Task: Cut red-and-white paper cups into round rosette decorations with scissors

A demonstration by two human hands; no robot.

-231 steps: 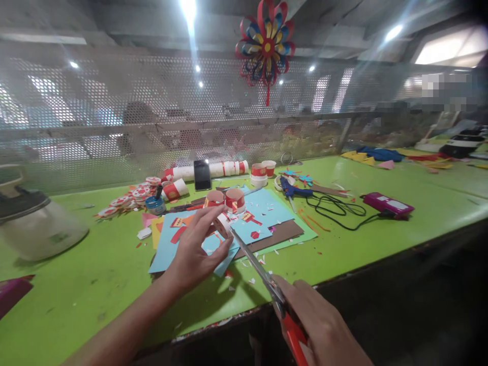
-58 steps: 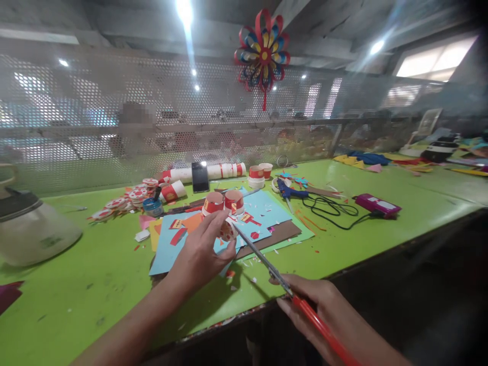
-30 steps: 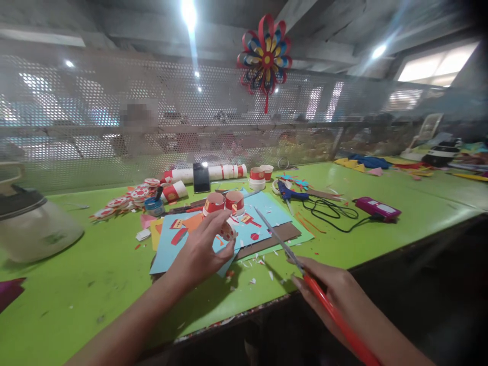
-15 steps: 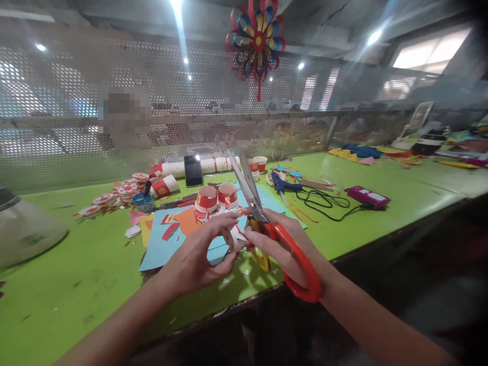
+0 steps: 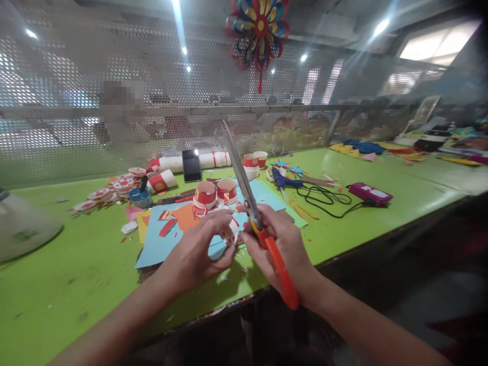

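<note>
My left hand (image 5: 202, 249) pinches a small white paper piece with red marks (image 5: 230, 234) between thumb and fingers. Close beside it, my right hand (image 5: 280, 244) is closed round a pair of scissors (image 5: 244, 178) with orange-red and yellow handles; the blades point up and look nearly together. The right thumb and fingertips come near the paper piece, but I cannot tell whether they touch it. Just beyond the hands, two cut red-and-white paper cups (image 5: 227, 191) stand side by side on light blue paper (image 5: 156, 249), with red scraps and an orange sheet.
On the green table (image 5: 95, 290) lie a phone (image 5: 191, 165), a blue jar (image 5: 140, 197), several paper flower shapes (image 5: 124, 186), a blue glue gun (image 5: 285, 179) and a purple box (image 5: 369, 194) with a black cable. A perforated screen (image 5: 152, 122) stands behind. A paper flower (image 5: 261, 25) hangs above.
The scissors have turned more upright and edge-on, their blades and handles coming closer together. My right hand has rotated with them. The left hand keeps its pinch on the paper piece.
</note>
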